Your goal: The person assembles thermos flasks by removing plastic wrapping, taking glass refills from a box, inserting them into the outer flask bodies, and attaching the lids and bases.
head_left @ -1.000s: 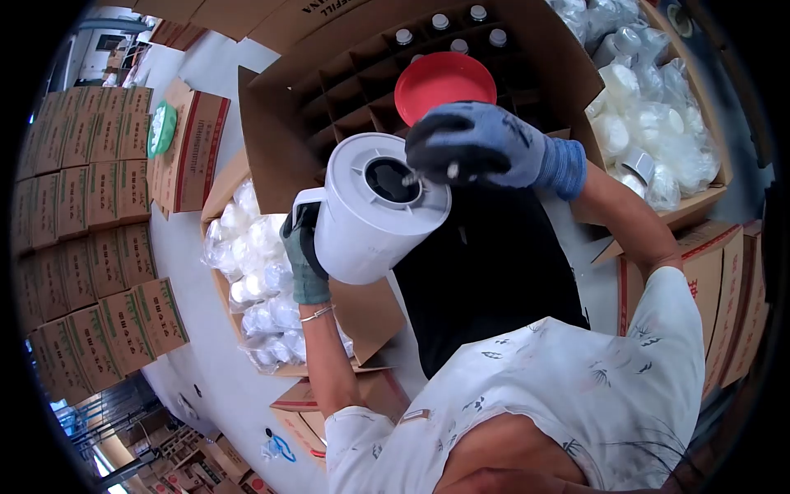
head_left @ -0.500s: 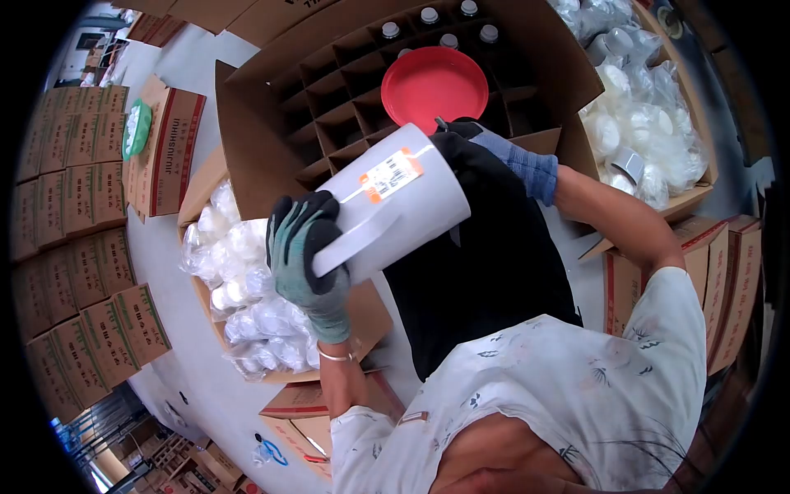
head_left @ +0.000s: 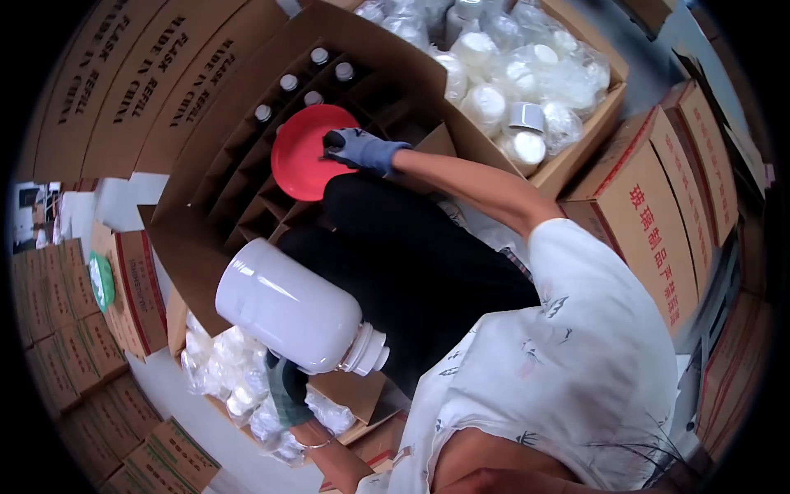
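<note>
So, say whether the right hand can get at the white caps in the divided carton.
Probably yes: the right hand is at the red dish beside the white caps, and most of those stand uncovered.

The jug (head_left: 288, 306) is white with a faint lilac cast, the dish (head_left: 298, 160) plain red. The left grip (head_left: 286, 389) is gloved in green and black, the right grip (head_left: 355, 151) in blue-grey and black. The shirt (head_left: 559, 362) is white with dark leaf prints, the trousers (head_left: 428, 251) black. Brown boxes (head_left: 629, 210) at right carry red characters.
</note>
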The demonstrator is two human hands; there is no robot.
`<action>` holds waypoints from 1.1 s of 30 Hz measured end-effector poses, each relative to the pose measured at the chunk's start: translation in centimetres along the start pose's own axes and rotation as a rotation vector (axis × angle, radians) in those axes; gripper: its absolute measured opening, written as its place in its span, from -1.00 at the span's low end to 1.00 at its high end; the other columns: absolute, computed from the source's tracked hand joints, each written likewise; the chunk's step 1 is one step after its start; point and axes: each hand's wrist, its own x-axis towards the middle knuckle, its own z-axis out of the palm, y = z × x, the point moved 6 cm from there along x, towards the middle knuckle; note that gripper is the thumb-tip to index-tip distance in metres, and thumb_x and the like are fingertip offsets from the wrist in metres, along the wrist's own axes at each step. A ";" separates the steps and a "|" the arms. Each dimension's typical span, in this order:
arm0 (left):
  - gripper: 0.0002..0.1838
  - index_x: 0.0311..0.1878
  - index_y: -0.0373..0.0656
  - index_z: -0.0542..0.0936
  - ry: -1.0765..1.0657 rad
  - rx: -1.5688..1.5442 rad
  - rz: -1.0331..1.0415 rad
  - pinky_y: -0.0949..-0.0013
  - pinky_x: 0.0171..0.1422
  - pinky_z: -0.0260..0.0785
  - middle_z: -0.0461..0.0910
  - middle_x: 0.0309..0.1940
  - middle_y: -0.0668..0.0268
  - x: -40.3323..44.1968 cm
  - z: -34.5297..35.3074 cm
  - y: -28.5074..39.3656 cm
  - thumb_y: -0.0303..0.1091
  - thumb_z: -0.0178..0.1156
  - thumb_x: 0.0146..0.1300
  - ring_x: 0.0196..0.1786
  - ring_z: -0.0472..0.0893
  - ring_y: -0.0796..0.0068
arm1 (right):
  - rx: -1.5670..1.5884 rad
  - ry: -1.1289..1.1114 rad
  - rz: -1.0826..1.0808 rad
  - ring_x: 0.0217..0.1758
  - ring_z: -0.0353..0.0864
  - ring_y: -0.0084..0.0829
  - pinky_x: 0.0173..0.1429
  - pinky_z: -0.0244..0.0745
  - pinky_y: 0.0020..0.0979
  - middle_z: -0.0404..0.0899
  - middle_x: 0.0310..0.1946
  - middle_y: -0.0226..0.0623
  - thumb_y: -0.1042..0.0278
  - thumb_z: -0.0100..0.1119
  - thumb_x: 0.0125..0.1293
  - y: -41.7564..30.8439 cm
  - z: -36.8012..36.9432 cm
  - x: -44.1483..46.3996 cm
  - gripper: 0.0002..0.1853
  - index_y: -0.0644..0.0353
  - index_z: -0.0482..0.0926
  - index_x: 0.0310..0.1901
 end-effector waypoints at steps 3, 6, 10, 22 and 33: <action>-0.59 0.06 -0.29 0.51 -0.045 -0.222 0.189 0.34 -0.14 0.45 0.48 -0.06 0.15 0.1 2.2 -3.9 -0.48 0.21 0.09 -0.12 0.54 0.33 | -0.192 -0.001 -0.354 0.09 0.51 -0.12 0.17 0.41 -0.21 0.49 0.00 -0.04 0.13 0.21 0.24 -2.1 -5.7 -9.6 -0.58 0.19 0.49 0.04; -0.50 0.04 -0.32 0.55 0.037 0.027 0.551 0.23 0.10 0.44 0.44 0.12 0.08 -1.2 5.5 -2.6 -0.65 0.35 -0.07 0.09 0.51 0.20 | -0.655 0.365 -0.269 0.11 0.49 -0.05 0.22 0.36 -0.15 0.50 0.05 -0.02 0.16 0.26 0.11 3.6 -14.1 -16.4 -0.48 0.19 0.49 0.10; -0.55 0.00 -0.31 0.57 0.188 0.212 0.820 0.24 0.13 0.42 0.58 -0.04 0.13 -2.9 10.1 0.3 -0.68 0.36 -0.04 0.02 0.56 0.21 | -1.121 0.383 0.482 0.32 0.29 -0.06 0.36 0.20 -0.03 0.34 0.23 -0.09 -0.01 0.37 -0.05 16.6 -24.0 -20.9 -0.03 -0.09 0.10 0.42; -0.41 0.23 -0.21 0.43 0.353 0.610 1.107 0.07 0.20 0.33 0.37 0.21 -0.11 -6.8 21.2 5.7 -0.50 0.33 0.08 0.23 0.38 -0.21 | -0.309 0.649 -0.393 0.33 0.25 0.00 0.38 0.16 -0.11 0.30 0.23 -0.02 0.06 0.42 -0.05 -11.6 -7.8 -28.1 -0.15 0.22 0.33 0.29; -0.53 0.26 -0.23 0.41 0.250 -0.273 0.783 0.15 0.31 0.25 0.42 0.20 0.03 -7.1 12.1 5.6 -0.43 0.14 0.27 0.25 0.42 0.08 | 0.721 -0.202 -0.605 0.26 0.39 -0.31 0.33 0.30 -0.22 0.42 0.16 -0.14 0.55 0.34 0.11 -7.9 -2.6 -18.6 -0.39 0.15 0.35 0.22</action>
